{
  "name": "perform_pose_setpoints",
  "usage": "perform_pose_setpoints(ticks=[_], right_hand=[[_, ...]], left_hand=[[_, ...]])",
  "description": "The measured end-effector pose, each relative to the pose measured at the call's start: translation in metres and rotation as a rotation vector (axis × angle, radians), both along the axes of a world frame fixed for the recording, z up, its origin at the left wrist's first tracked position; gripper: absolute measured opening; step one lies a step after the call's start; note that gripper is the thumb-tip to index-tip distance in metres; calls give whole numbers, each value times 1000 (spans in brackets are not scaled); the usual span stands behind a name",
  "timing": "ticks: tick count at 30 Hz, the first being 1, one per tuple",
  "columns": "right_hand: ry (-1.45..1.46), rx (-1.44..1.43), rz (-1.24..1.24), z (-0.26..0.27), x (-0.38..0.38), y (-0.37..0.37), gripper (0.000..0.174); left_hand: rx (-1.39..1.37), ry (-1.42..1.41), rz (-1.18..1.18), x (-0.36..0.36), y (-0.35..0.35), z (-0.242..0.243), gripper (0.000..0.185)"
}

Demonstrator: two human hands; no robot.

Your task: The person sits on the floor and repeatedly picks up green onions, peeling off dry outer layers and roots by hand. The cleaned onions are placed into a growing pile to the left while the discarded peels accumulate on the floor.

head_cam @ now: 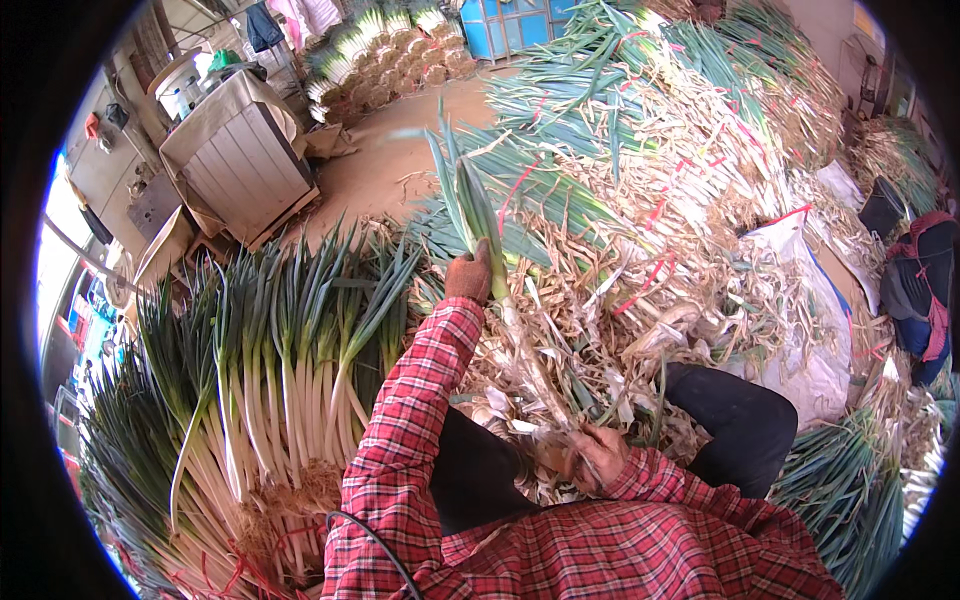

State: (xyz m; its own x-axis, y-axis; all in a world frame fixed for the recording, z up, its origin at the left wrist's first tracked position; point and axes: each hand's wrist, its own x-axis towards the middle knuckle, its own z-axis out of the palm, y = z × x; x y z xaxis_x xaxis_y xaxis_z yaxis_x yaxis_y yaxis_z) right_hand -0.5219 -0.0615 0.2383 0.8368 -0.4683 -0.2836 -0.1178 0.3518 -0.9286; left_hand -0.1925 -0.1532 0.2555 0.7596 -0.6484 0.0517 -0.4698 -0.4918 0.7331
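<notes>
My left hand (466, 277), in a brown glove, is closed around a long Welsh onion (525, 337) where its green leaves meet the pale stalk. The leaves point away from me, and the stalk slants down towards my lap. At the lower end, the bare fingers of my right hand (602, 454) grip the stalk's root end; the roots themselves are mostly hidden. Dry, torn skin still clings to the lower stalk. Beneath it spreads a heap of dry onion skins and leaves (585, 300) between my knees. Peeled onions (300, 382) with white stalks lie in a thick row at my left.
Unpeeled onions (690, 142) tied with red strips are piled ahead and to the right. A white sack (814, 360) lies beyond my right knee (739, 420). A cloth-covered box (240, 150) stands far left, with a blue metal cabinet (517, 26) at the back.
</notes>
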Motion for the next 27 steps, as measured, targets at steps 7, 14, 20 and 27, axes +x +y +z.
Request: perform_pose_setpoints(ticks=[7,14,20,27], right_hand=[[54,-58,-84,-12,9,-14,41],[37,-2,-187,-29,5,-50,38],[-120,226,-196,-22,-4,-56,38],[-113,144,-90,-10,-5,-55,46]], left_hand=[[71,-134,-218,-26,17,-9,29],[41,-446,-561,-90,46,13,18],[54,-577,-663,-109,69,26,21],[90,-603,-736,-136,105,35,21]])
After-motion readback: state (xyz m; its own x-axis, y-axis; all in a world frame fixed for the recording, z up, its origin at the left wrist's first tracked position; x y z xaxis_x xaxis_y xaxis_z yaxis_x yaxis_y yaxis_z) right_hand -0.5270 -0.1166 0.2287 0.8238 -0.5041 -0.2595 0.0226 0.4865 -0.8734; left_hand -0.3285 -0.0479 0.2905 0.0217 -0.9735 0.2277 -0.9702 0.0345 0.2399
